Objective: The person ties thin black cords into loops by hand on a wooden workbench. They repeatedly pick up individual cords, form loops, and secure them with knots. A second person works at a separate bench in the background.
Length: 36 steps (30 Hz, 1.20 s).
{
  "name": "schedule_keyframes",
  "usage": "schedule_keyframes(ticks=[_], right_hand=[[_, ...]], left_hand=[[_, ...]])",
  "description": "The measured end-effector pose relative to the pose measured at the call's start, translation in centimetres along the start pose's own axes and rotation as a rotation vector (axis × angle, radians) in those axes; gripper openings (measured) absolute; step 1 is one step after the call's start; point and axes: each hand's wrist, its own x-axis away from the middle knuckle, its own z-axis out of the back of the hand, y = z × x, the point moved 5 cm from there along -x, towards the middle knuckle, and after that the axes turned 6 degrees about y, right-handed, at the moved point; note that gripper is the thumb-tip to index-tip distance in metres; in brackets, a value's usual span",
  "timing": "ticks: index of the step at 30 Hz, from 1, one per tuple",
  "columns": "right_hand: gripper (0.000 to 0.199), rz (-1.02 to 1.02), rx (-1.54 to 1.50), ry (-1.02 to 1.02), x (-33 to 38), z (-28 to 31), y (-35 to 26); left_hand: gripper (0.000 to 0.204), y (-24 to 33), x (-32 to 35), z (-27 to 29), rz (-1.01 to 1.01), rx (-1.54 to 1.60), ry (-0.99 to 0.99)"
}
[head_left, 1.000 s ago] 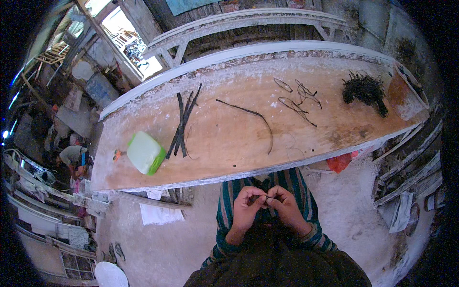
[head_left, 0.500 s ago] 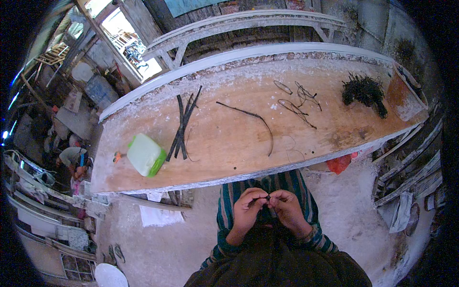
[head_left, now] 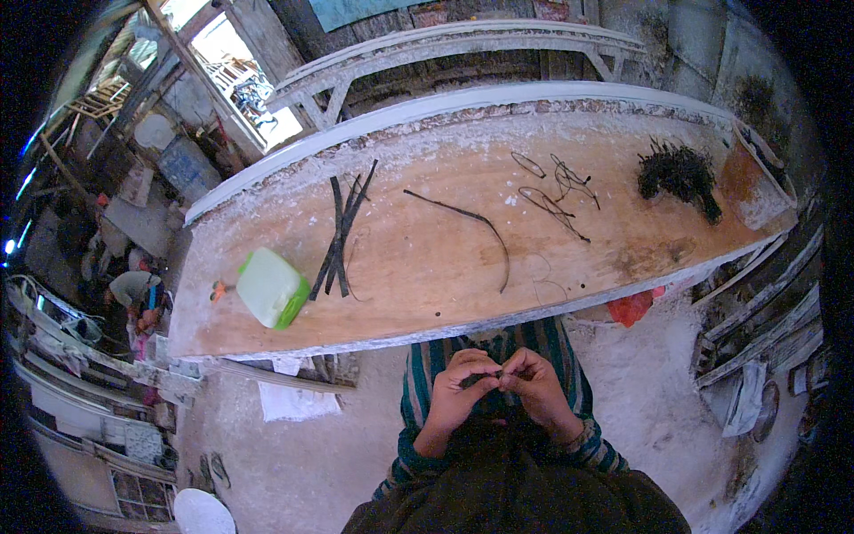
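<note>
My left hand [head_left: 458,392] and my right hand [head_left: 539,392] meet above my lap, just off the near edge of the wooden table [head_left: 418,294]. The fingertips of both are pinched together on a small dark piece, mostly hidden and too small to name. On the tabletop beyond lie several crossed black strips [head_left: 338,245], a single curved black strip [head_left: 463,212] and some thin black loops [head_left: 553,201]. Farther right sits a heap of black knotted strands [head_left: 678,171]. A pale container with green ends [head_left: 269,287] rests at the left, beside a small orange-handled item [head_left: 219,289].
A whitish bench [head_left: 463,41] runs behind the table. At the table's right end is a brownish tub [head_left: 749,182]. Below the edge show a red plastic bag [head_left: 633,308] and, to the left, a white sheet [head_left: 299,403]. Another person [head_left: 133,292] bends down at far left.
My fingers have shifted slightly at the pinch, and less of the dark piece shows between them. The things on the table lie as before.
</note>
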Motion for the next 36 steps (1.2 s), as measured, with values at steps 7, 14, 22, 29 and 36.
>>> schedule_keyframes(ticks=[7,14,22,29,36], right_hand=[[0.005,0.008,0.134,-0.019,0.4,-1.0,-1.1],[0.005,-0.035,0.179,-0.042,0.3,-0.7,-0.7],[0.009,-0.102,0.149,-0.148,0.6,-1.1,-0.4],[0.015,0.164,-0.050,-0.090,0.0,-2.4,-0.9],[0.016,0.209,-0.022,-0.139,0.9,-3.3,-1.8]], left_hand=[[0.013,-0.9,0.3,-0.5,0.274,0.228,-0.146],[0.007,-0.9,0.4,0.0,0.379,0.283,-0.114],[0.005,-2.2,1.2,-0.6,0.415,0.442,-0.176],[0.006,-0.9,0.7,0.0,0.214,0.343,0.153],[0.004,0.9,0.3,0.6,0.105,0.356,0.118]])
